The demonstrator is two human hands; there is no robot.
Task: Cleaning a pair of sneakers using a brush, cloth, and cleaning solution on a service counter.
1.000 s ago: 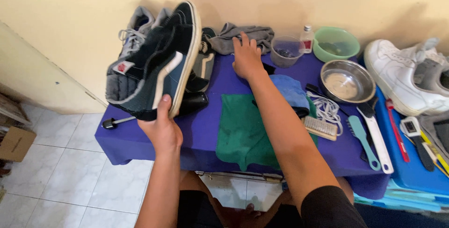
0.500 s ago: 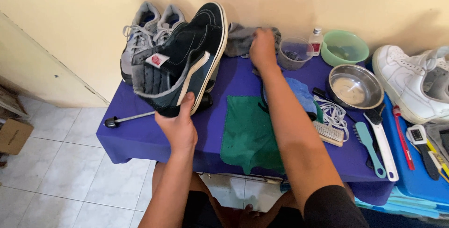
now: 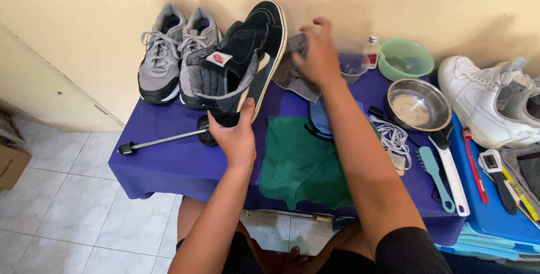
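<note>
My left hand [image 3: 235, 138] grips the heel of a dark navy sneaker [image 3: 243, 60] with a white sole edge and holds it tilted above the purple-covered table [image 3: 169, 156]. My right hand [image 3: 319, 55] is raised over the back of the table, its fingers closed on a grey cloth [image 3: 295, 74] that hangs beside the sneaker's toe. Under my right forearm lie a green cloth [image 3: 298, 164] and a blue cloth [image 3: 322, 119].
A grey pair of sneakers [image 3: 171, 52] stands at the back left. A metal rod tool [image 3: 163, 139] lies near the left. To the right are a clear cup [image 3: 351, 63], small bottle [image 3: 370, 49], green bowl [image 3: 405, 57], steel bowl [image 3: 417, 105], white laces [image 3: 394, 133], brushes [image 3: 436, 170] and white shoes [image 3: 489, 100].
My right hand reached to the back, took hold of the grey cloth and lifted it off the table. My left hand carried the navy sneaker rightward, uncovering the grey pair.
</note>
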